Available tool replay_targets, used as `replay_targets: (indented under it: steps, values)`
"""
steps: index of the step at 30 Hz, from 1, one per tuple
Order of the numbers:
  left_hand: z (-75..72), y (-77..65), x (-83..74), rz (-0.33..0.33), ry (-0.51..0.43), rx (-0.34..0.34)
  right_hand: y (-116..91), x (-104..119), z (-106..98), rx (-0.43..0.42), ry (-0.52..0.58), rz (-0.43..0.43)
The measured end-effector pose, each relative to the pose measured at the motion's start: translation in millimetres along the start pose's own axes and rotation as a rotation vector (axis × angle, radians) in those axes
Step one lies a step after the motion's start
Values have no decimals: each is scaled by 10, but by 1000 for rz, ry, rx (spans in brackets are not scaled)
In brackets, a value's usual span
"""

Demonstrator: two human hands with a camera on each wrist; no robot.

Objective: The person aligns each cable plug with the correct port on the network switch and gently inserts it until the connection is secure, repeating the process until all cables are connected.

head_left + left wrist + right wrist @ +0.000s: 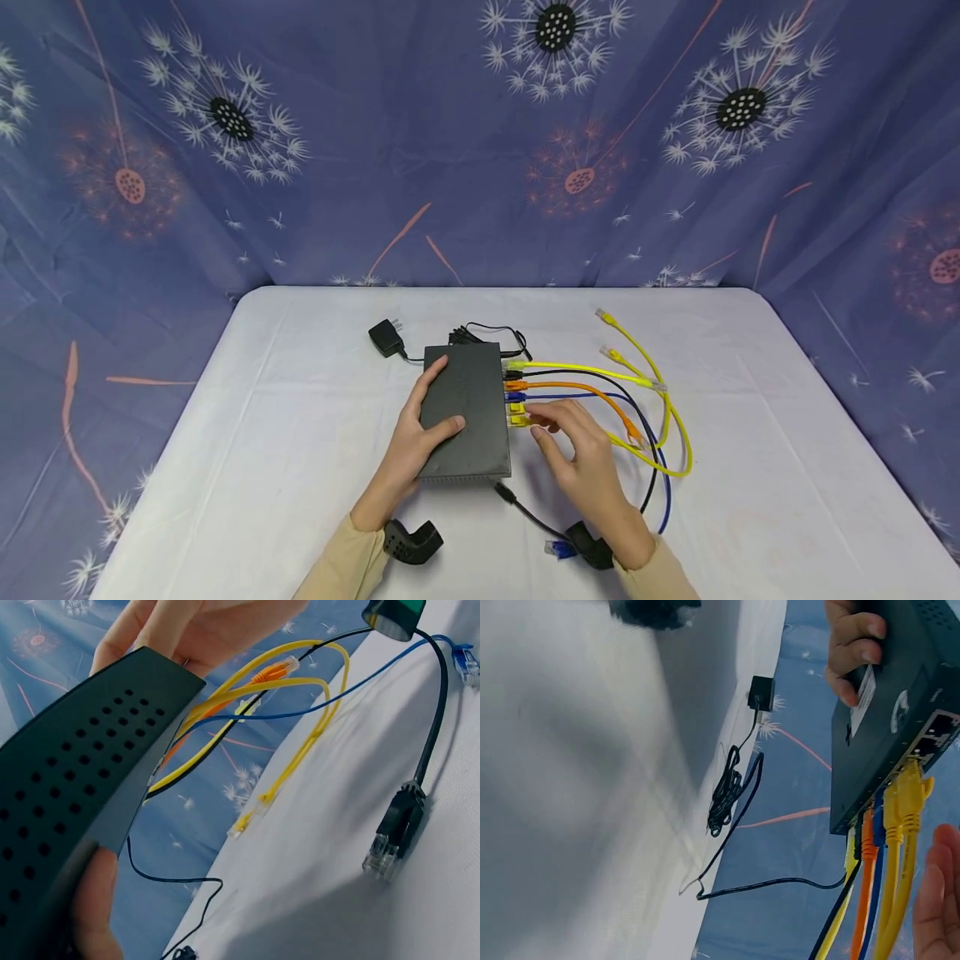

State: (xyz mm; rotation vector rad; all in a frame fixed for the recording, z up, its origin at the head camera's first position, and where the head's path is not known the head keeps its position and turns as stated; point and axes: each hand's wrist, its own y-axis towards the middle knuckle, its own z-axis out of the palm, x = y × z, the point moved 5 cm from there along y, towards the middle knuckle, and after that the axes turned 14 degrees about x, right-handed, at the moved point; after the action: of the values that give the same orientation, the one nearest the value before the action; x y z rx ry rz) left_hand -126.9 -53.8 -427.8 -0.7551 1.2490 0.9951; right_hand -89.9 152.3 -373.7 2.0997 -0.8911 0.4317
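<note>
My left hand (420,425) grips a black network switch (480,450) by its left side, thumb and a finger across the top. Its other fingers (855,652) hold the underside, which faces the table in the right wrist view. A row of cables is plugged into the switch's right side: a bright yellow one, a black one, an orange cable (867,862), a blue one and two yellow plugs (909,795). Beyond these, two bare ports (934,739) show. My right hand (588,462) is beside the yellow plugs, fingers loosely bent and apart from the cables in the right wrist view.
Behind the switch lie a black power adapter (386,338) and its bundled cord (727,795). Free cable ends spread to the right, including yellow plugs (615,356) and an orange plug (634,435). A black plug (394,832) and a blue plug (559,549) lie near the front.
</note>
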Motion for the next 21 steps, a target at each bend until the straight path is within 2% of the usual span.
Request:
replay_targets:
  steps: [11,17,21]
  values:
    - [-16,40,69,2,7,-9,-66,-15,97,97,60,68]
    - [-24,62,104,-9,-22,16,-109,-5,161,158,86,135]
    - [-37,93,119,-15,-39,39,-121,6,191,179,124,147]
